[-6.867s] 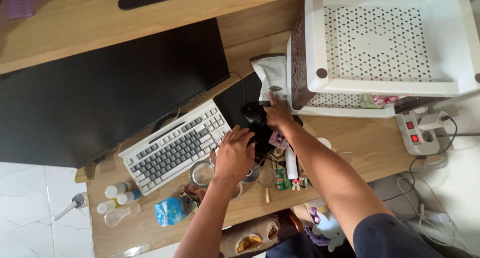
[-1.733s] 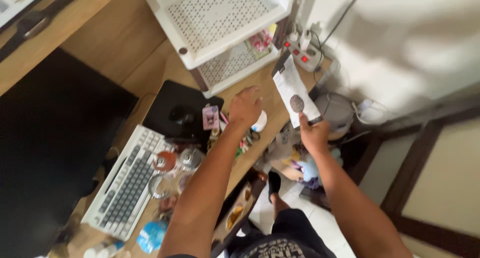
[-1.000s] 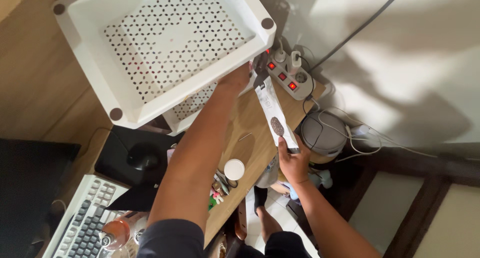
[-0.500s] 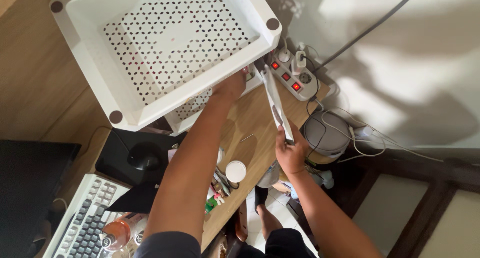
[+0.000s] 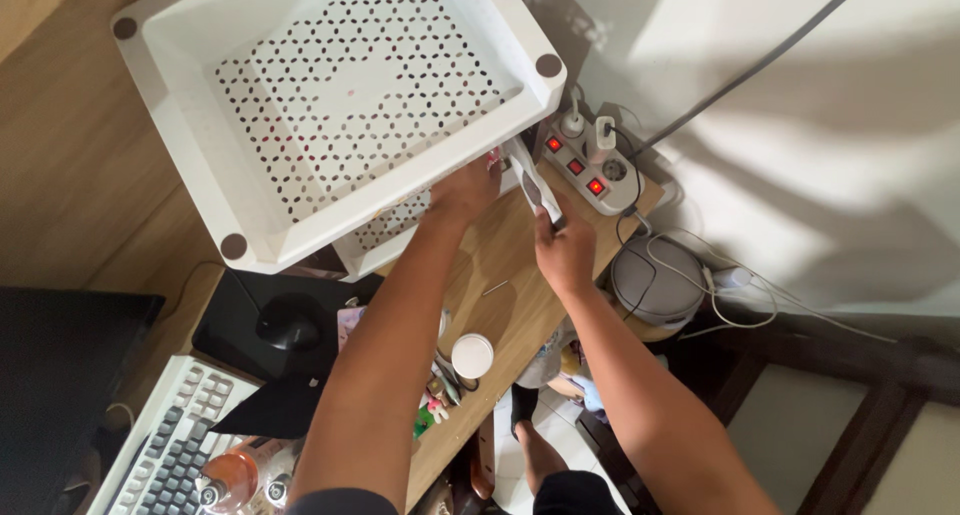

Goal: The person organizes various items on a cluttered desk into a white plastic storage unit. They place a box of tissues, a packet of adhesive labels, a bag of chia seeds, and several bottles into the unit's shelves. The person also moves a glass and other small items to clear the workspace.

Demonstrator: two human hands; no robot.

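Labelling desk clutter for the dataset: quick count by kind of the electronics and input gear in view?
White power strip with red lit switches: 1
Plugs in that strip: 2
Black computer mouse on black pad: 1
White keyboard with grey keys: 1
Round grey appliance with cables: 1
Total: 6

Both hands reach under the white tray [image 5: 300, 105]; the right hand [image 5: 565, 255] holds a flat packet [image 5: 533, 183], maybe paper.
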